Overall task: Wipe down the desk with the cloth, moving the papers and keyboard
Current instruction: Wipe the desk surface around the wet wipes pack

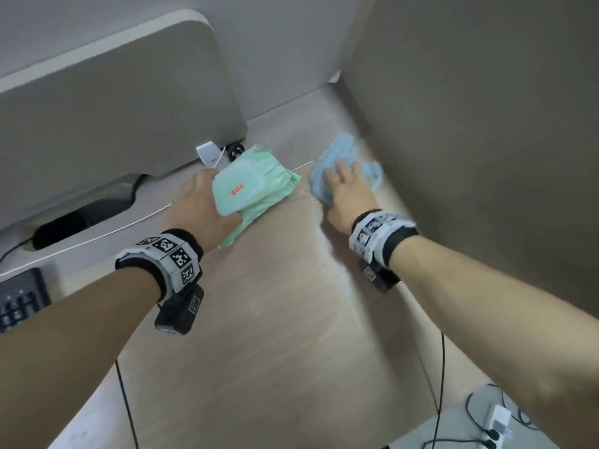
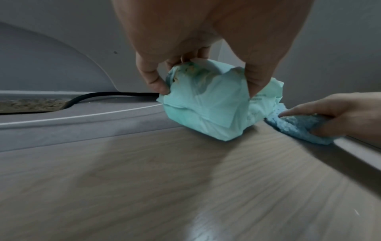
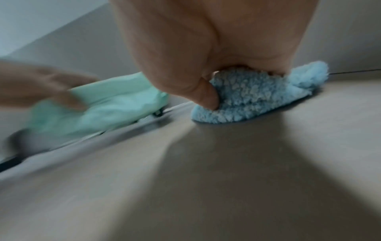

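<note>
The right hand presses the fluffy blue cloth flat on the bench, thumb tucked in its edge; the left hand fingers pinch a green wipes pack, lifted just beside; keyboard far left.

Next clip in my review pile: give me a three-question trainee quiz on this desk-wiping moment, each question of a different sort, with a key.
1. True or false: the right hand presses the blue cloth onto the desk.
2. Multiple choice: what does the left hand hold? A) a stack of papers B) a green wipes pack C) a mug
3. Fill in: the keyboard shows at the ____ edge of the head view.

Key: 1 true. 2 B; in the left wrist view the fingers and thumb curl round the pack, which is tilted with its lower corner at the desk. 3 left.
</note>
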Motion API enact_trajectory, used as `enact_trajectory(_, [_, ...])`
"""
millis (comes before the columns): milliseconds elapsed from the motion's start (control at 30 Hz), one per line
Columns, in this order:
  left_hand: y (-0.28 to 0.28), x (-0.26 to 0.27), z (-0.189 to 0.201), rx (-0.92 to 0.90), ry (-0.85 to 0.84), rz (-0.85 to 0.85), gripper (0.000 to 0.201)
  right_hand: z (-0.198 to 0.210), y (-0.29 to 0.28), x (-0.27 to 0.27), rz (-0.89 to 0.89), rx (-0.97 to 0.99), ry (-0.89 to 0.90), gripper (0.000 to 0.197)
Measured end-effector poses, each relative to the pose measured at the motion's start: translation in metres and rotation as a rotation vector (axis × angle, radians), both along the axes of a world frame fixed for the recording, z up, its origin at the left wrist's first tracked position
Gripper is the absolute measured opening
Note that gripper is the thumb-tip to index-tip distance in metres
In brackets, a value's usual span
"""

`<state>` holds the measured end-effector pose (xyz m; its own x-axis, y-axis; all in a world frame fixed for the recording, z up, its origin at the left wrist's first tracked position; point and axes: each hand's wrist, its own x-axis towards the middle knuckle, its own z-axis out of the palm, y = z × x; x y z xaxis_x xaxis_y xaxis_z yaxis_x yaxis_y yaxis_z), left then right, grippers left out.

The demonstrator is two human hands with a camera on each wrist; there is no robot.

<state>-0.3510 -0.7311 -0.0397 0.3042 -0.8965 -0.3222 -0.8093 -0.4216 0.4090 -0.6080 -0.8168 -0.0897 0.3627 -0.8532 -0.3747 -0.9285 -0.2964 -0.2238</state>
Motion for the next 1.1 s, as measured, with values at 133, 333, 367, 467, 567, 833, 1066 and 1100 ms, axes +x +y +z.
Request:
enact_trajectory(133, [-0.016, -0.013, -0.003, -0.003, -0.006, -0.050, 0.069, -0.005, 0.039, -0.038, 0.124, -0.032, -0.077, 0.077])
enact_trajectory(333, [-0.040, -0.033, -0.004, -0.032, -0.038, -0.121, 0.069, 0.007, 0.037, -0.092, -0.091, -0.047, -0.089, 0.068])
enact_trajectory(367, [-0.042, -0.036, -0.004, -0.030, -0.042, -0.131, 0.067, 0.009, 0.035, -0.086, -0.118, -0.039, -0.086, 0.067])
enact_trajectory(467, [-0.043, -0.045, -0.004, -0.031, -0.095, -0.166, 0.063, 0.007, 0.031, -0.067, -0.161, -0.018, -0.040, 0.069])
enact_trajectory(567, [-0.041, -0.048, -0.002, -0.043, -0.110, -0.181, 0.061, 0.004, 0.038, -0.068, -0.142, -0.055, -0.016, 0.070])
enact_trajectory(833, [-0.004, -0.041, 0.002, -0.100, -0.028, -0.171, 0.077, 0.006, 0.080, -0.115, -0.283, -0.093, 0.062, 0.049])
enact_trajectory(1066, [0.068, -0.008, 0.001, 0.026, -0.098, -0.215, 0.067, 0.012, 0.122, -0.013, -0.066, -0.039, 0.107, 0.054])
enact_trajectory(1100, [0.076, -0.001, -0.002, 0.078, -0.113, -0.233, 0.063, 0.011, 0.145, -0.003, 0.025, -0.035, 0.086, 0.060])
